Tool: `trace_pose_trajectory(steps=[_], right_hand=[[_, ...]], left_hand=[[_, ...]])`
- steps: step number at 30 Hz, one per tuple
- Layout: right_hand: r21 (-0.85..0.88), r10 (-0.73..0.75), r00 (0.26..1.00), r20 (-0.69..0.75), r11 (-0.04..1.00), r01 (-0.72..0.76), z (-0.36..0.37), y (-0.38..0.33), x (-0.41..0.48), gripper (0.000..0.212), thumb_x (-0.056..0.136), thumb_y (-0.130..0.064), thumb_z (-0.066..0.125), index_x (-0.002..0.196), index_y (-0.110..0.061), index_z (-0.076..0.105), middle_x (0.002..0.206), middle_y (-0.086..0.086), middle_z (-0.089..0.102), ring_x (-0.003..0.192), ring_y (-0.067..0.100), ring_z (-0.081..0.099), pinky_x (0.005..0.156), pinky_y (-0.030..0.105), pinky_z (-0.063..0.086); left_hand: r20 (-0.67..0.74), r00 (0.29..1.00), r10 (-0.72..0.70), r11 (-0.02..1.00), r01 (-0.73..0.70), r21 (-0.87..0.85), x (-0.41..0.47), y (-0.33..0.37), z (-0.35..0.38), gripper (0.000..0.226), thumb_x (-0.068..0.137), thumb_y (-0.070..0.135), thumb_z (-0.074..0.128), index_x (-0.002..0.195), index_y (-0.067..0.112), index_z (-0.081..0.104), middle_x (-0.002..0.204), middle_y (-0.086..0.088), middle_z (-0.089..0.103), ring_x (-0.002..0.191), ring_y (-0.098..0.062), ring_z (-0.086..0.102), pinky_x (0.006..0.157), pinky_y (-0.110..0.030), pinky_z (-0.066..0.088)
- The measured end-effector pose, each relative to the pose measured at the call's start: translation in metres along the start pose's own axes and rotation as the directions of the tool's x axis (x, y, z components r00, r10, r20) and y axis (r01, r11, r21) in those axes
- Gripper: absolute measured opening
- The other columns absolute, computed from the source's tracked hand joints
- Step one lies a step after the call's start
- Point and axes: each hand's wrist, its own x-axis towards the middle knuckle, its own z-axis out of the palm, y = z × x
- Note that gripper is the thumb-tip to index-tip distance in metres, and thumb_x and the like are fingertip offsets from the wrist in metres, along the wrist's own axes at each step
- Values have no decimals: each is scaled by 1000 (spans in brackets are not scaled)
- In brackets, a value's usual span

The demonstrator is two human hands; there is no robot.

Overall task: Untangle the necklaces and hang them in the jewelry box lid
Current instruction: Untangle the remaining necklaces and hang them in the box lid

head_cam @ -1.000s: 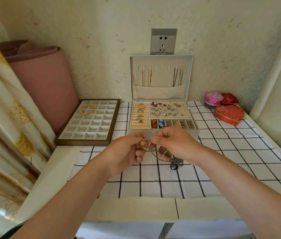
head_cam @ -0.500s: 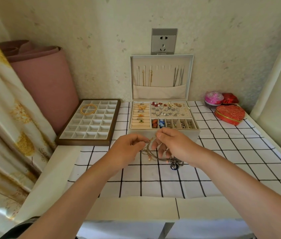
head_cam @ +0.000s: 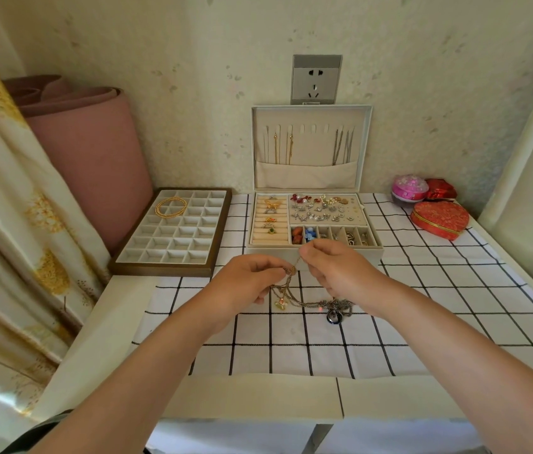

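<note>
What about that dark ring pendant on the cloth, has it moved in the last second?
No. The dark ring pendant still lies at the same crossing of black lines on the checked cloth, at the low end of the tangled necklaces.

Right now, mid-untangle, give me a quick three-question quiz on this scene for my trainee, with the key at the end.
1. Fill the gap: in the jewelry box lid, gold chains hang at the left, grey chains hang at the right, and the ___ hooks are bare.
2. True or false: the left hand and the right hand both pinch the tangled necklaces over the checked cloth.
3. Where do the gold bangles lie?
A) in the divided tray
B) in the jewelry box lid
C) on the checked cloth

Key: 1 middle; 2 true; 3 A.
</note>
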Motion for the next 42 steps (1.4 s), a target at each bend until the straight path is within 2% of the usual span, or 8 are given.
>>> trace_pose_trajectory(steps=[7, 12, 16, 20, 27, 33, 38, 42], right_hand=[[-149, -156, 983, -101, 979, 140, 2, 6, 1, 3, 92, -25, 67, 91, -25, 65, 77, -13, 60, 59, -3, 50, 61, 15, 39], [-169, -236, 955, -182, 964, 206, 2, 3, -7, 14, 82, -15, 73, 77, -28, 73, 85, -14, 67, 74, 15, 57, 72, 29, 49], [-189, -233, 958, -166, 961, 201, 6, 5, -7, 10, 72, -33, 86, 78, -29, 79, 98, -15, 69, 86, -7, 60, 79, 15, 48], [-100, -165, 971, -170, 984, 150, 10, 10, -3, 8, 79, -25, 82, 86, -21, 81, 91, -10, 75, 86, -2, 68, 83, 22, 53], [-132, -69, 992, -110, 990, 54, 10, 8, -6, 6, 86, -28, 75, 82, -25, 79, 83, -5, 74, 77, 6, 65, 66, 27, 55], [-187, 10, 1000, 17, 982, -7, 4, 7, -4, 41, 90, -37, 47, 94, 1, 63, 82, 2, 52, 81, 16, 51, 84, 41, 48], [-284, -37, 999, 14, 958, 39, 5, 1, -7, 43, 98, -38, 36, 88, -8, 66, 89, 27, 61, 86, 37, 59, 80, 44, 50], [-113, -90, 992, -94, 990, 79, -3, 1, -6, 27, 101, -32, 51, 86, -21, 71, 86, 2, 69, 89, 14, 63, 86, 26, 47]], left_hand=[[-24, 999, 25, 999, -26, -28, 0, -2, 3, 9, 94, 21, 66, 96, 20, 75, 71, 3, 57, 59, -8, 48, 61, -22, 48], [-85, 995, -44, 995, 36, -88, 2, -2, 1, 13, 93, 24, 67, 98, 14, 74, 68, 4, 58, 57, -7, 52, 62, -22, 52], [-32, 989, -143, 965, 132, -226, 1, -3, 2, 17, 91, 27, 69, 98, 11, 74, 78, -1, 61, 60, -9, 55, 65, -25, 53], [3, 981, -194, 929, 184, -320, 1, -3, 3, 17, 91, 25, 70, 97, 10, 74, 75, -1, 59, 59, -10, 56, 61, -27, 53], [-114, 986, -123, 992, 118, -51, 0, -2, 3, 13, 91, 28, 69, 93, 16, 75, 75, -1, 64, 61, -5, 59, 65, -23, 56], [-112, 992, 53, 982, -31, 188, 1, -2, -3, 12, 95, 23, 62, 87, 27, 70, 81, 7, 62, 61, -4, 56, 72, -24, 54], [-86, 989, 119, 935, -83, 346, 2, -5, -8, 15, 96, 21, 61, 87, 30, 69, 87, 7, 65, 65, 4, 54, 63, -19, 48], [-58, 997, 56, 905, -26, 425, 3, -10, -16, 11, 96, 22, 62, 95, 28, 71, 81, 11, 60, 67, 0, 52, 64, -17, 41]])
